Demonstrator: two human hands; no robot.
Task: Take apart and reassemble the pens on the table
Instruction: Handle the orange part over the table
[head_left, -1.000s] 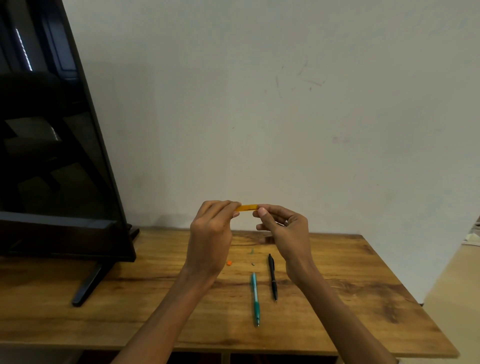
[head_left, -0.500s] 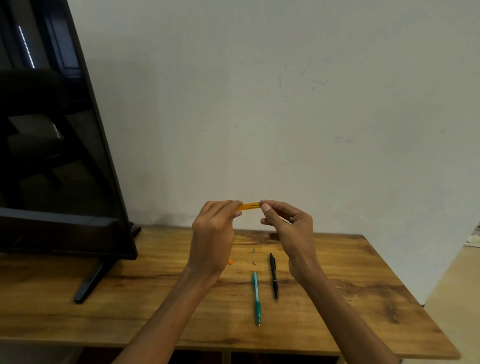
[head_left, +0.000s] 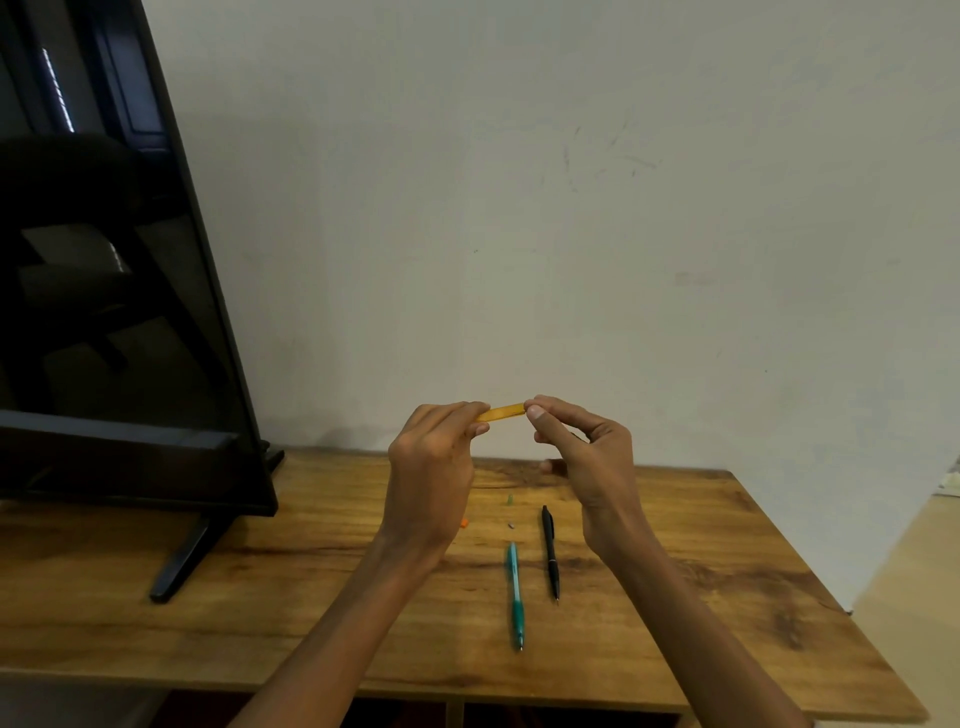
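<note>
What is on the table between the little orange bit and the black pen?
In the head view, the teal pen lies between the orange bit and the black pen, with a small green piece and a tiny grey piece beyond its far end.

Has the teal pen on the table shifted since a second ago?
No. The teal pen still lies beside the black pen on the wooden table, same gap and angle between them; only the camera view drifted slightly.

Two pens (head_left: 532, 577) lie side by side on table (head_left: 727, 597), right of monitor (head_left: 104, 312).
</note>
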